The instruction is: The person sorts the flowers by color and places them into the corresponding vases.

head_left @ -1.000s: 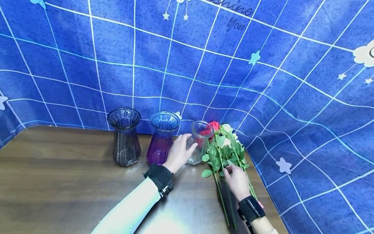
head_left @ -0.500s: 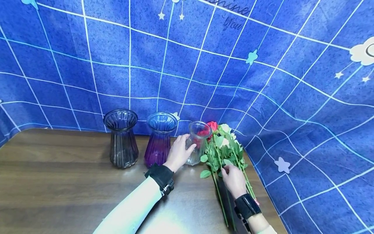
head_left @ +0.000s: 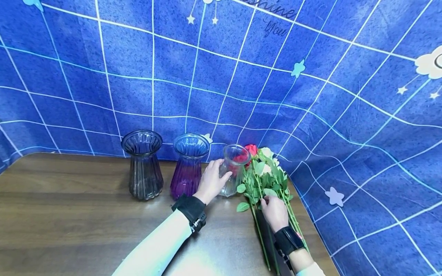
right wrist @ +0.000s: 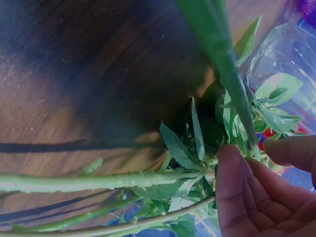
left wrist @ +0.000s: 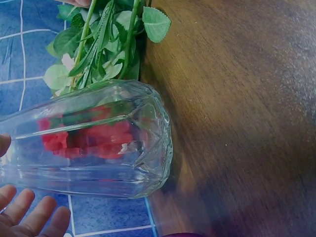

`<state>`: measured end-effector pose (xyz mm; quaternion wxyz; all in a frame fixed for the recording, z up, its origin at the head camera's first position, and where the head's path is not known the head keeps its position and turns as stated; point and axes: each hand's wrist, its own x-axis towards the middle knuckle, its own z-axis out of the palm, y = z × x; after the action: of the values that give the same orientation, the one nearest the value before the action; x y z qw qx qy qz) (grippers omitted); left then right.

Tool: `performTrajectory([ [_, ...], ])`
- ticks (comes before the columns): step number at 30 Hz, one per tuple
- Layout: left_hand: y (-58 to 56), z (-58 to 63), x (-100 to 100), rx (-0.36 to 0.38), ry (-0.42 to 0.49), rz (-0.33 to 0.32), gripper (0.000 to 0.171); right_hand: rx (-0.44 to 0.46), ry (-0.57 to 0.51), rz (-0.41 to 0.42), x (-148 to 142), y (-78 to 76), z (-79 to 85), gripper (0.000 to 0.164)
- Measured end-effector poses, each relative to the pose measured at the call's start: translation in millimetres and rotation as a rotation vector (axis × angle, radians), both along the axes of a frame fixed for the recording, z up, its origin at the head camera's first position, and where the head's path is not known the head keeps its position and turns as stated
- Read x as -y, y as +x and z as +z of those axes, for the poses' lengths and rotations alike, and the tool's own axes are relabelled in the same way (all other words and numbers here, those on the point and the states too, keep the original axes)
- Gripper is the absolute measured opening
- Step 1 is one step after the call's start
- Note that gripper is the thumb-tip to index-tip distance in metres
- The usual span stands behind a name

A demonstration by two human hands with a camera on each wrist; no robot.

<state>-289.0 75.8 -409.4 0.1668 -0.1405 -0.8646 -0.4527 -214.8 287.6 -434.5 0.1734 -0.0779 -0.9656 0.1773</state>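
Observation:
In the head view my left hand reaches to a clear glass vase standing upright, its thumb before the glass and its fingers beside it. Those fingers are spread and loosely bent in the left wrist view, with fingertips apart from the glass. My right hand is over a bunch of roses with long green stems lying to the vase's right. Thumb and forefinger pinch a rose stem in the right wrist view. Red rose heads lie behind the clear vase, and white roses lie beside them.
Left of the clear vase stand a purple-and-blue glass vase and a dark grey glass vase. All rest on a brown wooden table. A blue gridded cloth hangs along the back and right edges.
My right hand has shifted slightly left over the stems. My left hand stays beside the clear vase. The whole head view has drifted a little.

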Motion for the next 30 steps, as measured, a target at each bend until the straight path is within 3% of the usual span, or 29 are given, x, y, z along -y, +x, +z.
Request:
performTrajectory([
  [11, 0.5, -1.8, 0, 0.006, 0.027, -0.038, 0.05, 0.008, 0.008, -0.011, 1, -5.6, -2.6, 0.013],
  [20, -0.8, -4.5, -1, 0.014, 0.039, -0.037, 0.052, 0.057, -0.091, -0.03, -1, -8.6, 0.6, 0.015],
  [30, -3.2, -7.5, -1, -0.009, 0.033, -0.03, 0.05, 0.047, -0.2, -0.004, -3, -10.9, 5.5, 0.014],
])
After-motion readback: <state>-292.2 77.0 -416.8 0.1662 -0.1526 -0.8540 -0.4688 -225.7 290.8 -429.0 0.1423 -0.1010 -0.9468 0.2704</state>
